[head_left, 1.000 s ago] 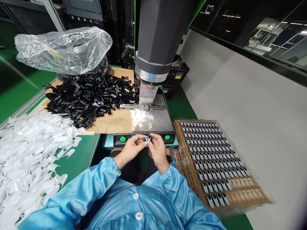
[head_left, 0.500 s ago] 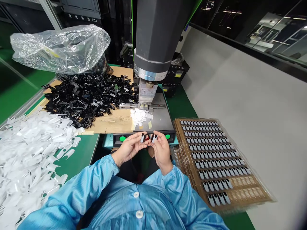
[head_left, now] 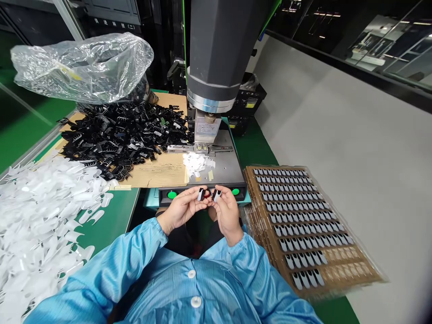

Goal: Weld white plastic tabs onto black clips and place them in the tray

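Just in front of the machine base, my left hand [head_left: 182,208] pinches a small black-and-white part [head_left: 201,194]. Close beside it, my right hand [head_left: 227,212] grips a second black-and-white part [head_left: 216,195]. The fingertips of both hands nearly meet, and the two parts are held up side by side, apart from each other. Behind them, small white pieces [head_left: 195,164] lie on the grey machine plate [head_left: 224,166], below the press head [head_left: 206,128].
Black pieces [head_left: 118,135] are heaped on cardboard [head_left: 155,171] at the left, behind a pile of white pieces [head_left: 43,216]. A clear plastic bag [head_left: 84,69] stands at the back left. Stacked trays [head_left: 337,272] on the right hold rows of black-and-white parts. Green buttons [head_left: 172,195] flank my hands.
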A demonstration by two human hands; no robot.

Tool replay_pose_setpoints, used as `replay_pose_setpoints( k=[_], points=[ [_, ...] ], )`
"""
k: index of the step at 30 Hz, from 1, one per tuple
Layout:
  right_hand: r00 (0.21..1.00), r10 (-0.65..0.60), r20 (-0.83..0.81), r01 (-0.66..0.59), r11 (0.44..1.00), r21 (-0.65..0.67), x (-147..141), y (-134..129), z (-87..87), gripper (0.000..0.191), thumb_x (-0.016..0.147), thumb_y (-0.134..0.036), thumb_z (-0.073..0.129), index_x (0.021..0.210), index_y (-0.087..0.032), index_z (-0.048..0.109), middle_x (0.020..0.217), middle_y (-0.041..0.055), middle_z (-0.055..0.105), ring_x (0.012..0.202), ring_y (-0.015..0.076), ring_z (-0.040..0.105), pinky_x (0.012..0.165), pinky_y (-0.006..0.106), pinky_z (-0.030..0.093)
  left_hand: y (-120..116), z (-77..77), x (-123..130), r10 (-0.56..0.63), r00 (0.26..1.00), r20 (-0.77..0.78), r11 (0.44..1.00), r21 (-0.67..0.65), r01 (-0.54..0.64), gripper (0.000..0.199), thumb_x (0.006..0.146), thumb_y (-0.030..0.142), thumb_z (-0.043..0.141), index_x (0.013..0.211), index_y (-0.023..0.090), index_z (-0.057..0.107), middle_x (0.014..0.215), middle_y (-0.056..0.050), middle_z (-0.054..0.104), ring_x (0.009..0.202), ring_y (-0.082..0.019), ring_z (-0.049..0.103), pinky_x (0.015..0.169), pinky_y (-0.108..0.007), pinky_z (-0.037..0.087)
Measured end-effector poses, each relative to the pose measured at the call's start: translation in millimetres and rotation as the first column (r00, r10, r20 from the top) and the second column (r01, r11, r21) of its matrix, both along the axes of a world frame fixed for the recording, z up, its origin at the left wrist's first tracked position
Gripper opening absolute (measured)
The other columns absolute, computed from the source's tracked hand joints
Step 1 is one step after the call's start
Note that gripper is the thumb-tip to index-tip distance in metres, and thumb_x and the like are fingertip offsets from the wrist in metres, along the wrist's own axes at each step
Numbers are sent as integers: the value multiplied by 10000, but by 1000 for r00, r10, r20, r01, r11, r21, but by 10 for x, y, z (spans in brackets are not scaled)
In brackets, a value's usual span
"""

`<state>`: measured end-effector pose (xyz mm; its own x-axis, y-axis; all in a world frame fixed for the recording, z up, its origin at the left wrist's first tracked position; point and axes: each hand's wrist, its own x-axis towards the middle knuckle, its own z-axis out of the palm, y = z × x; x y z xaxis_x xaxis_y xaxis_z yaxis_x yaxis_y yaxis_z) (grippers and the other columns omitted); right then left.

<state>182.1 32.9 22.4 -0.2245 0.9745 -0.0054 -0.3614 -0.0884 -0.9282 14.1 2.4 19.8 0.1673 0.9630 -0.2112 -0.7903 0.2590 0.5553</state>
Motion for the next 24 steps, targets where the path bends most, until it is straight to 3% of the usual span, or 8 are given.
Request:
replay_pose_setpoints(
  k=[5, 9, 12, 15, 20, 24],
  points=[
    [999, -2, 47, 0, 999, 32, 6, 10, -55, 306, 974, -376, 680, 1249, -252, 626, 1100, 53, 754, 868, 190, 744, 782, 362, 654, -3, 5, 1, -1, 1000, -26, 1000, -7, 1, 311, 938, 243, 793, 1224, 128, 750, 1149, -140, 785, 982, -238, 800, 835, -307, 668],
    [971, -83, 224, 40, 981, 191, 22, -2, -125, 386, 989, -372, 684, 1345, -267, 576, 1186, 75, 737, 1000, 210, 751, 881, 401, 656, -11, -11, 11, 8, 997, -81, 1000, -5, -9, 342, 918, 359, 833, 1184, 158, 756, 1092, -107, 760, 873, -200, 771, 782, -323, 661],
    [871, -209, 444, 31, 926, 376, 54, -36, -149, 342, 1004, -329, 665, 1330, -260, 586, 1220, 101, 741, 1088, 232, 738, 977, 441, 629, -24, -49, 38, 37, 980, -198, 999, 23, -33, 339, 888, 406, 865, 1120, 175, 777, 920, -39, 711, 706, -123, 668, 659, -262, 596],
    [744, -326, 583, -23, 860, 510, 84, -67, -126, 267, 1003, -284, 647, 1267, -249, 629, 1177, 97, 753, 1035, 231, 736, 939, 423, 626, -28, -95, 67, 80, 929, -363, 996, 57, -64, 378, 840, 406, 909, 1123, 180, 800, 835, -9, 682, 598, -66, 536, 586, -211, 481],
    [689, -392, 610, -100, 782, 615, 91, -82, -53, 245, 1002, -237, 620, 1244, -244, 661, 1127, 74, 758, 965, 222, 724, 873, 387, 618, -15, -118, 82, 123, 857, -501, 992, 91, -90, 427, 814, 458, 918, 1139, 199, 820, 943, -33, 722, 613, -61, 494, 585, -221, 418],
    [711, -356, 607, -110, 796, 596, 83, -93, -27, 248, 999, -241, 627, 1237, -273, 689, 1143, 75, 756, 1016, 249, 716, 898, 413, 606, -19, -86, 79, 130, 836, -533, 991, 94, -94, 416, 802, 460, 924, 1112, 199, 828, 977, -43, 732, 640, -71, 508, 605, -228, 428]
  ],
)
